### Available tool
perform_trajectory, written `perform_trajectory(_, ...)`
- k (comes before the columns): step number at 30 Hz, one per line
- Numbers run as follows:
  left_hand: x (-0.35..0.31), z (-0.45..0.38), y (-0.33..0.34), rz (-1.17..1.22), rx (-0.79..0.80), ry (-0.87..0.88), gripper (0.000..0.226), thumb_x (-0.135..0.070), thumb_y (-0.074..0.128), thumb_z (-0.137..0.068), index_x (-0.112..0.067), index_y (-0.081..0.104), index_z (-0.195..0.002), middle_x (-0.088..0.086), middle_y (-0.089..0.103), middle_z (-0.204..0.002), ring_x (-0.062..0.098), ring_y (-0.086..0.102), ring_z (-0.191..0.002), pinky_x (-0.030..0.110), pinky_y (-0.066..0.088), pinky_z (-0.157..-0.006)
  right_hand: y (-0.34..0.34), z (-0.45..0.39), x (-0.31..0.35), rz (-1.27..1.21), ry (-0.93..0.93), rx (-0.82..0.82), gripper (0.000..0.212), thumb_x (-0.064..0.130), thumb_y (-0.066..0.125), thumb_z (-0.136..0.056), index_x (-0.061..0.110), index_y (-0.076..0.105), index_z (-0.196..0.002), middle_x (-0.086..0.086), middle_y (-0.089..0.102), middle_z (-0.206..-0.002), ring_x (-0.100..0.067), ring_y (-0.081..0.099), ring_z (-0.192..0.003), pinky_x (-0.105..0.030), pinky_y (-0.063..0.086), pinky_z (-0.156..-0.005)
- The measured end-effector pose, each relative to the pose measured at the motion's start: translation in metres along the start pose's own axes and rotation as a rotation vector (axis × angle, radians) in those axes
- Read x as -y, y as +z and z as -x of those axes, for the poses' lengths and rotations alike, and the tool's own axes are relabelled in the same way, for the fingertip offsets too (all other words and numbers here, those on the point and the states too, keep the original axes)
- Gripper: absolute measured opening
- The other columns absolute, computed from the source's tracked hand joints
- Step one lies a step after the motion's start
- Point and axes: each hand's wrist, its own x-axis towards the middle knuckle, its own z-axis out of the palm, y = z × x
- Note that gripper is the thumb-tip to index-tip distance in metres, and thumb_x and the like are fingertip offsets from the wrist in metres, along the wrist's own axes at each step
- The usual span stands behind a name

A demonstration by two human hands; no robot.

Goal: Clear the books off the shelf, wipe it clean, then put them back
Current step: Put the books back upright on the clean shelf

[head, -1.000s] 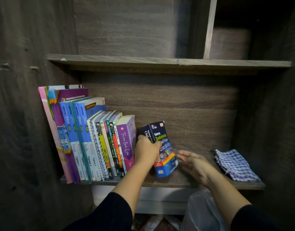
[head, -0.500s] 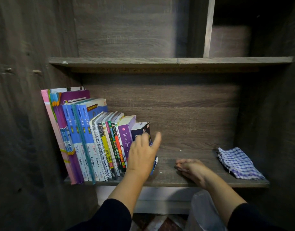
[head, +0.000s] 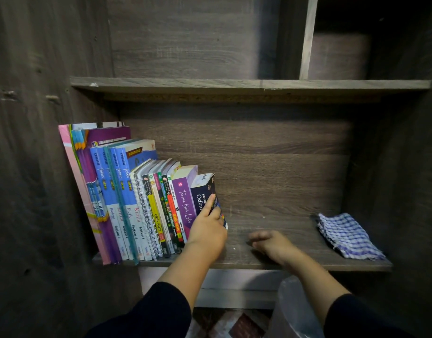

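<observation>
A dark grey wood-grain shelf (head: 271, 261) sits in a dim cabinet, with a blue-and-white checked cloth (head: 349, 236) lying at its right. A row of colourful upright books (head: 127, 201) fills its left end; the left hand (head: 207, 231) rests extended fingers on the navy Oxford dictionary (head: 204, 191) ending the row. The right hand (head: 271, 243), blurred, lies on the shelf, fingers loosely curled, holding nothing.

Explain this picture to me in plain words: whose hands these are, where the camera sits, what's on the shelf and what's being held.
No machine here: a person wears a camera on the head, looking down at both bare hands. On the wooden shelf a row of books leans at the left. The left hand is on the last one, a dark blue dictionary, forefinger on its spine; its grip is partly hidden. The right hand rests on the bare board, holding nothing. A folded checked cloth lies at the right.
</observation>
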Motion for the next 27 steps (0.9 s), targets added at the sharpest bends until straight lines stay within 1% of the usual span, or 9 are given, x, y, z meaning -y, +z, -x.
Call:
perform_trajectory(2, 0.002, 0.001, -0.001, -0.001, -0.016, 0.004, 0.038, -0.027, 0.050, -0.094, -0.019, 0.057, -0.131, 0.010, 0.046, -0.144, 0.035, 0.020, -0.142, 0.057, -0.027, -0.100, 0.010, -0.003, 0.000, 0.233, -0.066, 0.063, 0.039, -0.002, 0.048, -0.094, 0.003, 0.054, -0.132, -0.005, 0.061, -0.116, -0.010, 0.053, -0.100, -0.007, 0.042, -0.072)
perform_trajectory(5, 0.004, 0.003, -0.002, 0.006, -0.029, 0.018, 0.037, -0.025, 0.049, -0.094, -0.018, 0.058, -0.129, 0.010, 0.049, -0.140, 0.034, 0.023, -0.141, 0.055, -0.026, -0.101, 0.018, -0.007, -0.003, 0.677, -0.163, 0.073, 0.042, 0.020, 0.045, -0.096, 0.036, 0.050, -0.135, -0.003, 0.050, -0.139, -0.020, 0.042, -0.128, -0.022, 0.030, -0.107)
perform_trajectory(7, 0.005, 0.004, -0.003, 0.018, -0.030, 0.022, 0.036, -0.024, 0.049, -0.095, -0.017, 0.058, -0.129, 0.010, 0.051, -0.139, 0.034, 0.025, -0.140, 0.055, -0.025, -0.103, 0.021, -0.007, -0.004, 0.801, -0.169, 0.093, 0.041, 0.028, 0.040, -0.097, 0.052, 0.047, -0.130, 0.001, 0.044, -0.137, -0.025, 0.035, -0.129, -0.032, 0.028, -0.110)
perform_trajectory(10, 0.005, 0.005, -0.003, 0.028, -0.035, 0.023, 0.035, -0.025, 0.049, -0.094, -0.019, 0.060, -0.127, 0.009, 0.052, -0.138, 0.033, 0.026, -0.139, 0.054, -0.026, -0.103, 0.024, -0.011, -0.004, 0.635, -0.147, 0.085, 0.052, 0.008, 0.039, -0.087, 0.050, 0.070, -0.089, 0.008, 0.062, -0.114, -0.020, 0.051, -0.114, -0.037, 0.040, -0.106)
perform_trajectory(13, 0.005, 0.005, -0.003, 0.037, -0.027, 0.017, 0.034, -0.026, 0.052, -0.093, -0.020, 0.061, -0.125, 0.008, 0.053, -0.137, 0.033, 0.026, -0.140, 0.055, -0.025, -0.103, 0.024, -0.015, -0.006, 0.281, -0.121, 0.029, 0.050, -0.015, 0.031, -0.071, 0.020, 0.064, -0.057, 0.007, 0.066, -0.066, -0.017, 0.059, -0.073, -0.037, 0.053, -0.084)
perform_trajectory(16, 0.005, 0.004, -0.003, 0.043, -0.022, 0.005, 0.035, -0.025, 0.053, -0.092, -0.019, 0.061, -0.125, 0.008, 0.052, -0.138, 0.033, 0.025, -0.140, 0.055, -0.024, -0.104, 0.020, -0.008, 0.000, 0.178, -0.085, 0.024, 0.046, -0.018, 0.035, -0.084, 0.019, 0.058, -0.068, 0.000, 0.063, -0.073, -0.015, 0.052, -0.066, -0.024, 0.044, -0.060)
perform_trajectory(21, 0.001, -0.001, -0.006, 0.063, 0.002, -0.037, 0.036, -0.027, 0.054, -0.091, -0.017, 0.061, -0.125, 0.010, 0.053, -0.137, 0.035, 0.026, -0.140, 0.056, -0.024, -0.104, 0.018, -0.007, -0.002, 0.159, -0.064, 0.048, 0.034, -0.008, 0.046, -0.090, 0.021, 0.056, -0.077, 0.004, 0.057, -0.075, -0.006, 0.049, -0.065, -0.015, 0.040, -0.059)
perform_trajectory(24, -0.004, -0.004, -0.015, 0.138, -0.018, -0.053, 0.032, -0.021, 0.047, -0.093, -0.015, 0.065, -0.118, 0.011, 0.058, -0.131, 0.032, 0.025, -0.141, 0.056, -0.029, -0.102, 0.013, -0.003, -0.001, 0.106, -0.046, 0.051, 0.032, -0.009, 0.045, -0.091, 0.019, 0.057, -0.082, -0.001, 0.060, -0.083, -0.010, 0.052, -0.071, -0.015, 0.042, -0.060)
perform_trajectory(27, -0.010, -0.008, -0.023, 0.203, -0.057, -0.002, 0.032, -0.019, 0.044, -0.093, -0.013, 0.066, -0.115, 0.015, 0.052, -0.138, 0.028, 0.020, -0.145, 0.054, -0.022, -0.109, 0.003, 0.002, -0.003, 0.073, -0.049, 0.014, 0.026, -0.009, 0.047, -0.090, 0.013, 0.061, -0.090, -0.004, 0.061, -0.088, -0.014, 0.055, -0.081, -0.016, 0.044, -0.064)
